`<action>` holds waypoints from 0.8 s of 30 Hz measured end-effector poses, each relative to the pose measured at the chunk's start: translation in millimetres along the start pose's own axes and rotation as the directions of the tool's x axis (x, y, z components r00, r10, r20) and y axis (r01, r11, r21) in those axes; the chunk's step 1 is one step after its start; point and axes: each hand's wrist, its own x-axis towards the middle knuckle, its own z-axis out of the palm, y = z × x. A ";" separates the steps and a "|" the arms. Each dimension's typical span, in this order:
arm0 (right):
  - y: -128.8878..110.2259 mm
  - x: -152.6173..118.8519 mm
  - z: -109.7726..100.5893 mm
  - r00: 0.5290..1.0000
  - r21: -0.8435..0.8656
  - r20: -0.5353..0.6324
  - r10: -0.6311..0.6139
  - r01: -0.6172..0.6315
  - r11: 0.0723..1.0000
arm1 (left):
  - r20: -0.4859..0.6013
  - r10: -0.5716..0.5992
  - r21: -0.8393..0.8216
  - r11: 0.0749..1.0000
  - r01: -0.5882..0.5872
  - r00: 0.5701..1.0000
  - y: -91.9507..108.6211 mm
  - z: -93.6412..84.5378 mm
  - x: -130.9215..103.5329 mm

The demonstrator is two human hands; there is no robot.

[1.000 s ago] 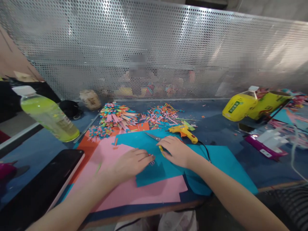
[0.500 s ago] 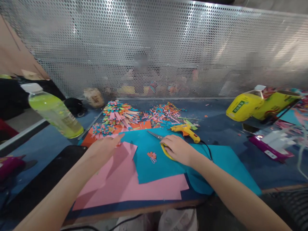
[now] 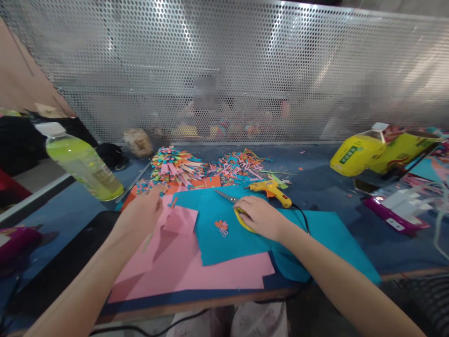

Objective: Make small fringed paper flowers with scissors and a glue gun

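So, mid-frame the right hand [image 3: 261,215] is curled round the yellow-handled scissors [image 3: 230,199], little paper cutout [image 3: 221,228] just left. Centre-left, the left hand [image 3: 142,210] looks loosely bent; honestly can't tell if it's holding anything.

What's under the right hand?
Under the right hand you can see part of the yellow handle of the scissors, with blue paper below. The fingers and palm cover the rest, so I can't tell what else is there.
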 end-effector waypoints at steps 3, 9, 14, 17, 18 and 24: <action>-3.0 0.1 -2.4 0.999 0.008 -0.030 0.019 -0.019 1.000 | -0.049 -0.010 0.033 0.999 0.011 0.999 7.6 -10.0 0.9; -0.1 -0.2 -10.5 0.984 0.061 -0.144 0.105 -0.097 0.993 | 0.133 0.030 -0.531 0.846 0.046 0.991 37.0 -6.7 -4.1; -3.3 -1.1 -15.5 0.967 0.279 -0.184 0.174 -0.118 0.953 | 0.200 0.094 -0.715 0.694 0.080 0.975 63.3 5.9 -0.4; -11.5 -2.0 -13.4 0.985 0.485 -0.115 0.129 -0.058 0.873 | 0.244 0.171 -0.748 0.660 0.073 0.954 85.4 13.6 -1.9; -13.9 -2.4 -12.3 0.988 0.530 -0.110 0.110 -0.036 0.848 | 0.248 0.198 -0.755 0.653 0.061 0.948 92.5 16.6 -3.3; -17.9 -3.4 -10.0 0.986 0.613 -0.120 0.112 -0.015 0.790 | 0.235 0.168 -0.853 0.508 0.120 0.957 107.8 36.7 -9.7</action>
